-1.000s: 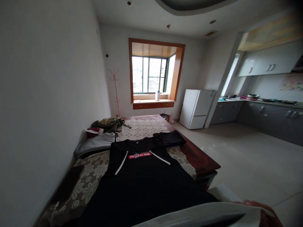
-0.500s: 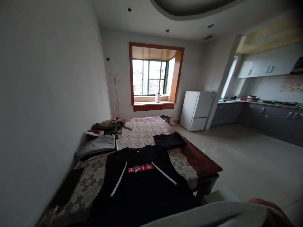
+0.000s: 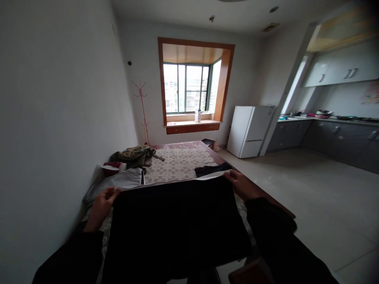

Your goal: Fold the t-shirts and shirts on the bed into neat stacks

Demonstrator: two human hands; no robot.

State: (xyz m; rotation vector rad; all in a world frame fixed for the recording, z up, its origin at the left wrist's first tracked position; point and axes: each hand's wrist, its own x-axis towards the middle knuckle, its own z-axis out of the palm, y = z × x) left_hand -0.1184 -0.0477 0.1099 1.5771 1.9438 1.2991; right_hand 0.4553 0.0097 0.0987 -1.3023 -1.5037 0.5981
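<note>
Pretty dim room, with a patterned cloth (image 3: pixel 180 161) over a reddish table (image 3: pixel 183 145). Front and center is a black shirt (image 3: pixel 177 228), held up by both hands over the near part of the table and blocking a lot of it. Left hand (image 3: pixel 103 205) has one top corner pinched, right hand (image 3: pixel 241 184) grips the other, and a pale strip (image 3: pixel 211 176) runs along the top between them. Can't really tell if the shirt's lower part touches the cloth. Just past its right top corner, some dark clothing (image 3: pixel 209 170) lies by the table's right edge. Along the left edge, near the wall (image 3: pixel 59 118), sit a grey garment (image 3: pixel 124 179), a red thing (no idea what) (image 3: pixel 111 169) and a green bag (image 3: pixel 133 156) toward the far left corner. Pink coat rack (image 3: pixel 143 114) stands behind that corner; white fridge (image 3: pixel 245 132) is beyond the far right one.
</note>
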